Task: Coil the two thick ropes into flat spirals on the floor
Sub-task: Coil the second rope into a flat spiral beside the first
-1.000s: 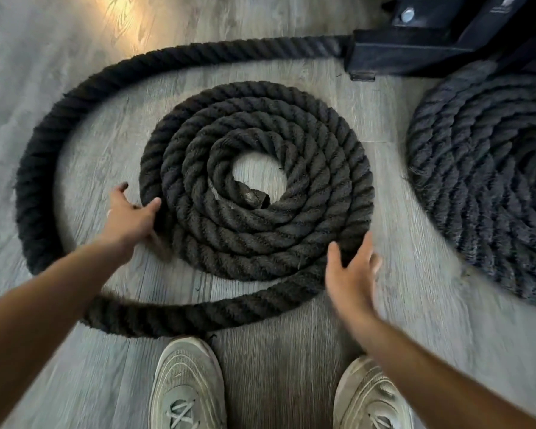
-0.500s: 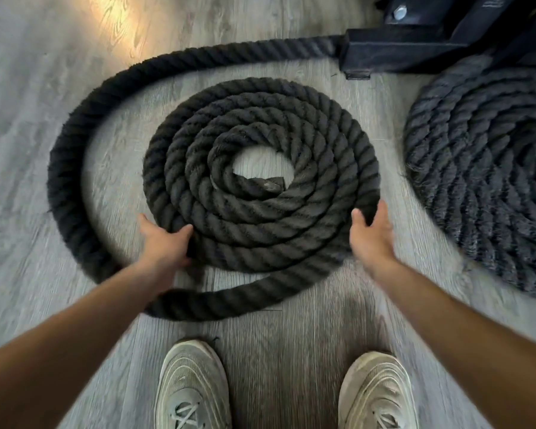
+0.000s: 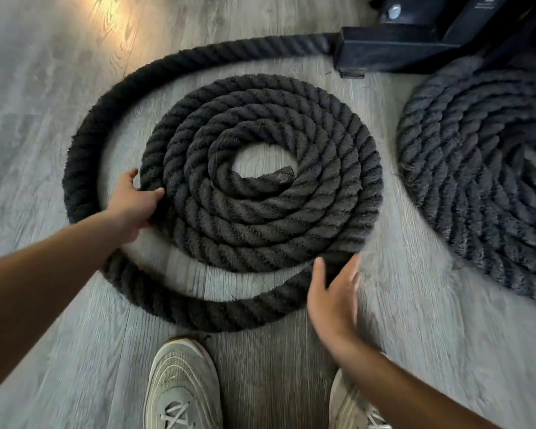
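Both of our hands sit at the edge of the half-made spiral; our left hand grips the outermost turn on its left side, thumb on top of the rope and fingers curled round its outer flank; our right hand lies flat and relaxed, fingers straight and slightly spread, holding nothing, just beside the loose tail where it meets the spiral's near-right rim, and whether the fingertips actually touch rope we cannot tell. We see the spiral lying flat on the floor in the middle of the view, about four turns wound close, with the frayed cut end at its open centre; from its near-right edge the loose tail swings wide, well apart from the coil, passing under our left forearm, round the left side and over the top to a black metal frame at the upper right. Right of the spiral, with bare floor between, the second coil lies flat and tightly wound, partly cut off by the picture's edge. Nearest us, two pale grey trainers stand on the grey wood-grain planks; a warm patch of light falls on the floor at the top left.
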A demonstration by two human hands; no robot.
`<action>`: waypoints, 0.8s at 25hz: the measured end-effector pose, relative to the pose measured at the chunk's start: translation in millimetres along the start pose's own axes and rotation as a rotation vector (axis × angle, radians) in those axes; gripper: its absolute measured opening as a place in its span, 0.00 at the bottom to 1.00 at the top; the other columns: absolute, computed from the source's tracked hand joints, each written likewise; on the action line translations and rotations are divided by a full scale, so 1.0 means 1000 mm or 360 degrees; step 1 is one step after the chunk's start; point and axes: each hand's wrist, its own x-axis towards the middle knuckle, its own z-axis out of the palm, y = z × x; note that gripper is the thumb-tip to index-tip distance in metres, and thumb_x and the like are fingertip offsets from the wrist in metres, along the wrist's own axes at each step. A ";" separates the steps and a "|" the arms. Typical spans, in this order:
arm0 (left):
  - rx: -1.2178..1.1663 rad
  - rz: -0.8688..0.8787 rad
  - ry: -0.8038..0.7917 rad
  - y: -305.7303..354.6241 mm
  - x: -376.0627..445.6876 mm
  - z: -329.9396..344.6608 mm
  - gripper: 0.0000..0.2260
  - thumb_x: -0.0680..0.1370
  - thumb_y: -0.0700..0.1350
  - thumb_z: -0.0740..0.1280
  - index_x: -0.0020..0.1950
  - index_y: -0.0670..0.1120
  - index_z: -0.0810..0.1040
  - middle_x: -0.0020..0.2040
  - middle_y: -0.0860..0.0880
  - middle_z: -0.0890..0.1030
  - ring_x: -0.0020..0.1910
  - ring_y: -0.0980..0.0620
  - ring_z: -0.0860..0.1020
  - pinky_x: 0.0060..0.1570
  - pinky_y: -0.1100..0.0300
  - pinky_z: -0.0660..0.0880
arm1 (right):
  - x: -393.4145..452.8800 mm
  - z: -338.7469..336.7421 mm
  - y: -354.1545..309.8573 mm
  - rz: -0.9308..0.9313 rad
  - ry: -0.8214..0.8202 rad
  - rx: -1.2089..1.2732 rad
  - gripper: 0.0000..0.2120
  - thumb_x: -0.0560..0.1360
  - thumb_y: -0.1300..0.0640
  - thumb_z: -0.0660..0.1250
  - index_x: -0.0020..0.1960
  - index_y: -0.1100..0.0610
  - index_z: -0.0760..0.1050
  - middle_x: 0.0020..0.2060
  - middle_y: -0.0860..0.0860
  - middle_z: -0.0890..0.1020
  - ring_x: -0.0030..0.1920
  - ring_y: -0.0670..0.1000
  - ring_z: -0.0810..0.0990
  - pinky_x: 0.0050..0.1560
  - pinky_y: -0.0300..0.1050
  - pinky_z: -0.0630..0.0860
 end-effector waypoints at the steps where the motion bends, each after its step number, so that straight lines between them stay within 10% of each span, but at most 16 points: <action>1: 0.0033 0.0037 0.0000 0.000 0.002 0.002 0.31 0.80 0.42 0.70 0.79 0.56 0.62 0.66 0.44 0.79 0.50 0.49 0.81 0.45 0.52 0.80 | -0.008 0.006 -0.001 0.0044 -0.0047 -0.0015 0.41 0.82 0.41 0.58 0.82 0.53 0.36 0.80 0.62 0.53 0.75 0.65 0.64 0.62 0.53 0.71; 6: -0.0059 -0.0105 -0.0005 -0.010 -0.011 0.003 0.45 0.76 0.39 0.74 0.82 0.59 0.49 0.66 0.49 0.73 0.47 0.48 0.80 0.32 0.52 0.82 | 0.035 -0.008 -0.016 0.0140 -0.0054 0.0029 0.39 0.84 0.46 0.58 0.81 0.50 0.33 0.80 0.62 0.50 0.73 0.66 0.65 0.66 0.56 0.67; 11: -0.0050 -0.0213 -0.0176 -0.034 -0.060 0.042 0.44 0.76 0.40 0.75 0.78 0.64 0.49 0.76 0.50 0.67 0.61 0.45 0.78 0.31 0.52 0.83 | 0.126 -0.047 -0.030 0.0127 0.0156 -0.0053 0.33 0.82 0.40 0.59 0.82 0.45 0.52 0.78 0.59 0.61 0.71 0.64 0.70 0.65 0.56 0.71; 14: 0.0242 -0.0263 -0.0381 -0.032 -0.062 0.043 0.43 0.74 0.46 0.77 0.78 0.53 0.51 0.69 0.44 0.74 0.51 0.43 0.83 0.30 0.53 0.82 | 0.154 -0.053 -0.040 0.0175 0.0208 -0.0022 0.31 0.82 0.41 0.60 0.81 0.50 0.58 0.77 0.57 0.65 0.73 0.61 0.68 0.66 0.58 0.72; 18: 0.1532 0.0552 -0.0068 -0.013 -0.034 -0.001 0.44 0.65 0.69 0.75 0.73 0.51 0.64 0.68 0.37 0.68 0.63 0.33 0.74 0.54 0.42 0.78 | 0.089 -0.032 -0.026 0.0082 0.0183 0.0044 0.36 0.81 0.44 0.62 0.82 0.46 0.47 0.70 0.57 0.63 0.66 0.62 0.70 0.59 0.57 0.74; 20: 0.1807 0.1097 -0.0329 -0.003 -0.021 -0.008 0.45 0.62 0.72 0.73 0.75 0.60 0.66 0.75 0.39 0.62 0.72 0.32 0.64 0.67 0.35 0.69 | 0.032 -0.018 -0.011 0.0091 0.0058 0.0115 0.40 0.81 0.43 0.63 0.81 0.41 0.38 0.75 0.57 0.58 0.62 0.63 0.74 0.51 0.53 0.79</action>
